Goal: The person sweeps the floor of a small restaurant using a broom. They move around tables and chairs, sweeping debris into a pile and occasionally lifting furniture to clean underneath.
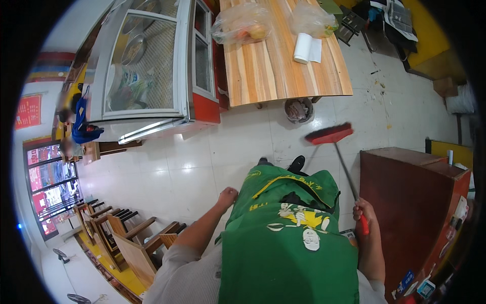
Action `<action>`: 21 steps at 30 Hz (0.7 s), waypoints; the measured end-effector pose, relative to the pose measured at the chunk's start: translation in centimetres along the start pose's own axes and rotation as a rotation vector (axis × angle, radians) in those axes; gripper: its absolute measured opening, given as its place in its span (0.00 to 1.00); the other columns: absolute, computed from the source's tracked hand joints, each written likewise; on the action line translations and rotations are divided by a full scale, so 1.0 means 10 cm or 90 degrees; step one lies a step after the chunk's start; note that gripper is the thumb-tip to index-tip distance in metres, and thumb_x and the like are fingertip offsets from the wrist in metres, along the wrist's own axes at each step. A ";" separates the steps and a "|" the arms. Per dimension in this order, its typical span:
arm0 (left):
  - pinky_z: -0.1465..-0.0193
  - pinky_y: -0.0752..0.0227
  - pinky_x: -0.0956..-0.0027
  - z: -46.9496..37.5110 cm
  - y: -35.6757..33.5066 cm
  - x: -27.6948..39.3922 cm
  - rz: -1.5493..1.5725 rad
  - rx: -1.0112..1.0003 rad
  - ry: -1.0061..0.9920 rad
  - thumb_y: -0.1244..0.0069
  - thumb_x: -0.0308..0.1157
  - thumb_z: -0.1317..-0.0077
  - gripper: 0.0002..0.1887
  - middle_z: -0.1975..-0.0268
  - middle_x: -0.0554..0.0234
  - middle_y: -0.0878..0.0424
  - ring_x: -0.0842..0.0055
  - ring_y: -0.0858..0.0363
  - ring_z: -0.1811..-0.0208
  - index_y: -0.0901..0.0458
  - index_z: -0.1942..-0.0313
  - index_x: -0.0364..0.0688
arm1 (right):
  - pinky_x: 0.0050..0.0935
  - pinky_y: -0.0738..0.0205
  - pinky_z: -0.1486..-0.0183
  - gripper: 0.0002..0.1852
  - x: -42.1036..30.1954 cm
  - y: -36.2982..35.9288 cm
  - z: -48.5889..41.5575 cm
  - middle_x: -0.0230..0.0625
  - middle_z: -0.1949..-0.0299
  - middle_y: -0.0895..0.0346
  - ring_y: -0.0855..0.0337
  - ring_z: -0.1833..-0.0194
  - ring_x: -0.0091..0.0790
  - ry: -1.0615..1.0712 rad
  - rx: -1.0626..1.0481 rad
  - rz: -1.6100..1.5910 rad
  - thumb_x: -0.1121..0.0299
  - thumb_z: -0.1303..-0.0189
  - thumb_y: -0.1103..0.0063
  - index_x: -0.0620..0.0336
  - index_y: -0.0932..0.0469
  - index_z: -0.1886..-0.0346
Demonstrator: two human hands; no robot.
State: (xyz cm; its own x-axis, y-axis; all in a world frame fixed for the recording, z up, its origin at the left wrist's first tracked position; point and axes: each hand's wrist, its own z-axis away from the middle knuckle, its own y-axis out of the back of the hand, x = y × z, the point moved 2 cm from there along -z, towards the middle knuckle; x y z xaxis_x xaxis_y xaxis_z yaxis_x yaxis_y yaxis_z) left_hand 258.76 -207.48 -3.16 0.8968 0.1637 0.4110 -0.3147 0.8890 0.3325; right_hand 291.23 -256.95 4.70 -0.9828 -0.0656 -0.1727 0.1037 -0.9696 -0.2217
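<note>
My right hand (363, 209) is wrapped around the handle of a broom (345, 169), near its red grip. The grey stick runs forward to a red broom head (333, 136) with dark bristles, low over or on the tiled floor; contact is hard to tell. Beside my left thigh hangs my left hand (228, 196), fingers curled in, with nothing visible in it. A green apron (288, 266) with yellow and white print covers my front. Ahead of my dark shoes, a waste bin (299, 111) with crumpled refuse stands by the near edge of a wood-grain table (281, 76).
A paper roll (302, 48) and clear plastic bags (243, 24) lie on the table. A glass display case (148, 76) stands front left, a dark red counter (406, 197) at my right. Wooden tables and stools (131, 243) line the left. A person in blue (79, 117) is farther off.
</note>
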 end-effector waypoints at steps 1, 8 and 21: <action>0.67 0.28 0.73 -0.09 0.03 0.09 0.035 -0.018 -0.003 0.51 0.38 0.37 0.13 0.69 0.63 0.20 0.78 0.23 0.70 0.24 0.59 0.38 | 0.19 0.44 0.88 0.04 0.09 -0.13 0.09 0.27 0.80 0.36 0.40 0.87 0.17 -0.024 -0.025 -0.017 0.73 0.40 0.51 0.52 0.35 0.67; 0.62 0.27 0.73 -0.07 0.54 0.21 0.145 -0.132 -0.100 0.52 0.37 0.34 0.12 0.66 0.62 0.21 0.78 0.22 0.65 0.27 0.57 0.39 | 0.17 0.44 0.89 0.04 0.73 -1.38 -0.19 0.24 0.83 0.35 0.39 0.88 0.16 -0.150 -0.166 0.089 0.74 0.40 0.51 0.55 0.29 0.63; 0.72 0.28 0.64 1.25 2.08 -3.22 -0.403 -0.033 -0.099 0.53 0.33 0.39 0.06 0.77 0.62 0.24 0.70 0.23 0.75 0.24 0.68 0.40 | 0.23 0.41 0.86 0.08 1.07 -4.00 -2.58 0.30 0.79 0.34 0.36 0.86 0.20 -0.033 -0.256 0.432 0.74 0.41 0.45 0.55 0.34 0.64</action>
State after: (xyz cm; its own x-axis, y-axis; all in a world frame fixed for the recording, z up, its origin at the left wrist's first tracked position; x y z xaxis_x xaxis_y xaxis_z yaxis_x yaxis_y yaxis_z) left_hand 219.42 -199.62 1.17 0.8473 -0.4582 0.2686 0.2779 0.8133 0.5112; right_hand 280.49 -212.77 -13.03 -0.6902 -0.6325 -0.3516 0.7204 -0.5549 -0.4160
